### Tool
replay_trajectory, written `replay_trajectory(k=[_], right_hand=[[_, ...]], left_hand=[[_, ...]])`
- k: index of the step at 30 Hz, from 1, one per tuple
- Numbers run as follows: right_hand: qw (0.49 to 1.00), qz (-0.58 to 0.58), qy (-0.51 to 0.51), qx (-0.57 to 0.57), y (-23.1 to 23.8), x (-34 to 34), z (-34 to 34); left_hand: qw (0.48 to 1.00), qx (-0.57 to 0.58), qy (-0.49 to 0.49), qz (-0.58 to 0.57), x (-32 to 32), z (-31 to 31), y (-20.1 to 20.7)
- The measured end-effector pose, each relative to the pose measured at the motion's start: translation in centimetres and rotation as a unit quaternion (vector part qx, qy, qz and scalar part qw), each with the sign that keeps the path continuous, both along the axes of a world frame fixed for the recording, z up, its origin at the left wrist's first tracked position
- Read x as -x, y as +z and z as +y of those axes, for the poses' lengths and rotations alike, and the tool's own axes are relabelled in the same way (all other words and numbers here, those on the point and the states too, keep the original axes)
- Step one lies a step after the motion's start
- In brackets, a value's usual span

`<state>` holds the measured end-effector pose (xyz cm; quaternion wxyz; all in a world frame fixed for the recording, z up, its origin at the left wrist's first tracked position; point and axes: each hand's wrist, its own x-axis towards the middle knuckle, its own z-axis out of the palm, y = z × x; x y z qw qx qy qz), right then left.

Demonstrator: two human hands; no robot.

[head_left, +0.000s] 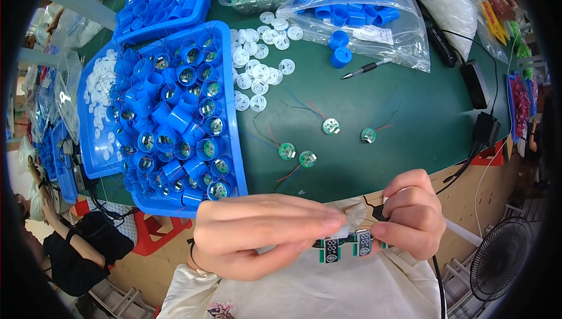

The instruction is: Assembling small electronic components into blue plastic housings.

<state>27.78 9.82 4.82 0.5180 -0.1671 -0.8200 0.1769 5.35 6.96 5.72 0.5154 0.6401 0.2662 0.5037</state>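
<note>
Several small circuit boards with dark display faces (332, 250) sit side by side in front of my chest. My left hand (252, 234) is closed, its long fingers pressed together and its fingertips at the boards' upper edge. A whitish piece shows by those fingertips, too small to name. My right hand (415, 213) has its fingers curled in a pinch at the right end of the row, partly hiding a further board. By its thumb and fingers is a small black connector (379, 212); whether the hand grips it is hard to tell.
Round green boards with thin wires (331, 126) lie on the green table (421, 161). At left, a blue tray (235, 161) holds blue cups with boards inside. White discs (258, 86), a pen (367, 68) and a plastic bag of blue caps (410, 44) lie farther back. Black adapters (485, 127) trail cables.
</note>
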Motion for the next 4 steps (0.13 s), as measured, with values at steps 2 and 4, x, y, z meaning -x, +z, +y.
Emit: replay_trajectory(k=[2, 4], right_hand=[[1.000, 0.000, -0.003, -0.005, -0.11, 0.00, -0.11], [1.000, 0.000, -0.009, -0.010, -0.23, -0.06, -0.20]], left_hand=[[1.000, -0.002, -0.008, -0.013, 0.09, 0.12, -0.14], [0.999, -0.016, -0.032, -0.024, 0.20, 0.36, -0.27]])
